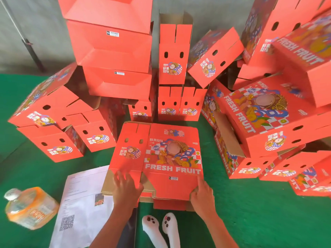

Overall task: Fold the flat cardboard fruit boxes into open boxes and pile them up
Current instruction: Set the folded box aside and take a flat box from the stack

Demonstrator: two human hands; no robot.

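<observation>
A flat red fruit box [161,154] printed "FRESH FRUIT" lies on the green floor in front of me, on top of other flat boxes. My left hand [126,188] presses with spread fingers on its near-left flap. My right hand [201,194] grips the near-right corner of its bottom flap, index finger along the edge. Folded red boxes stand around it: a tall stack [114,51] behind, a group at the left [53,119], upright boxes in the middle back [174,54], and a tumbled pile at the right [268,113].
A printed paper sheet with a QR code [80,203] lies at the near left, partly under the flat boxes. A plastic bottle with an orange label [30,208] lies beside it. My feet in white socks [161,228] are below the box. Grey wall behind.
</observation>
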